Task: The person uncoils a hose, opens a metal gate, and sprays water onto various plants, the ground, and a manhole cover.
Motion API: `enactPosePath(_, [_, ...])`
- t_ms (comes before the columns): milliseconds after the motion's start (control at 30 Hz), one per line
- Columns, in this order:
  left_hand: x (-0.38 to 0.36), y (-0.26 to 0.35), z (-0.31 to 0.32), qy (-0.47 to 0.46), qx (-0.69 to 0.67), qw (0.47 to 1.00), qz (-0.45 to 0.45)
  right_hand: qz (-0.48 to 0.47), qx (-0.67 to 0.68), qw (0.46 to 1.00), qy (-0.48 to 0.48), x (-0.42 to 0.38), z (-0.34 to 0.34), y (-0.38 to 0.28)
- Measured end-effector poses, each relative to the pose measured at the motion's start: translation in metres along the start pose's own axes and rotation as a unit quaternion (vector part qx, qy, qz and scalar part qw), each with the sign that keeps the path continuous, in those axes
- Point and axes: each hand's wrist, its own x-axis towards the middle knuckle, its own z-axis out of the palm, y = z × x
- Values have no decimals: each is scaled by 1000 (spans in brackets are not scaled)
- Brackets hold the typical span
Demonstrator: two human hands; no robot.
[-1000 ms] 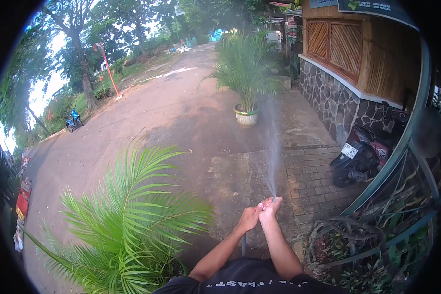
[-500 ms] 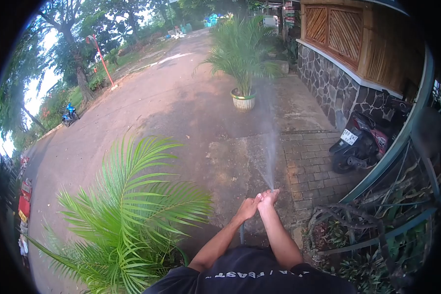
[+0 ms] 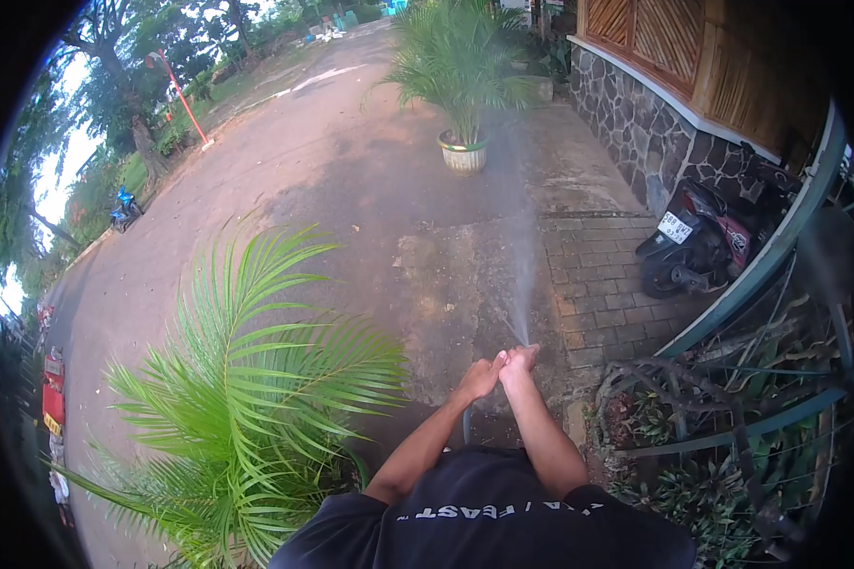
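- L. hand [image 3: 484, 373]: closed, gripping hose [image 3: 466, 427] nr its outlet; set just behind & touching R. hand.
- R. hand [image 3: 519, 360]: closed round same hose end, fingers at outlet; exact finger posn. too small to tell.
- Hose: outlet end held in both hands, out in front of the person's dark shirt [image 3: 484, 536]; short length shows below L. wrist, rest hidden.
- Water spray [image 3: 524, 275]: leaves at hands, runs fwd over the ground nr L. edge of brick paving [image 3: 588, 275], thinning to mist to R. of far pot.
- Far pot [image 3: 462, 157]: upright on roadway [image 3: 285, 199], nr its R. edge; pale sides, green rim, carries bushy palm [image 3: 460, 71].
- Nr palm [image 3: 247, 379]: to L. of arms, well apart from hands; long green fronds spread over roadway.
- Dark red motorbike [image 3: 697, 242]: parked at R. edge of brick paving, rear w/ white plate facing approx. this way; stone wall [image 3: 626, 114] behind.
- Curved green metal bar [image 3: 750, 275]: R. of paving, plants [image 3: 674, 522] & twisted stems below.
- Blue motorbike [image 3: 125, 209] & red pole [image 3: 185, 102]: at L. edge of roadway, well apart from hands.
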Motion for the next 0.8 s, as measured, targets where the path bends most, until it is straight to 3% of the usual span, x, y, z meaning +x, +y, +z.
enactPosePath(500, [-5, -13, 10, -33, 19, 999, -38, -13, -1, 1000, 13, 26, -28, 13])
enactPosePath(800, [-9, 9, 2, 4, 0, 1000, 7, -23, 10, 999, -19, -35, 7, -17])
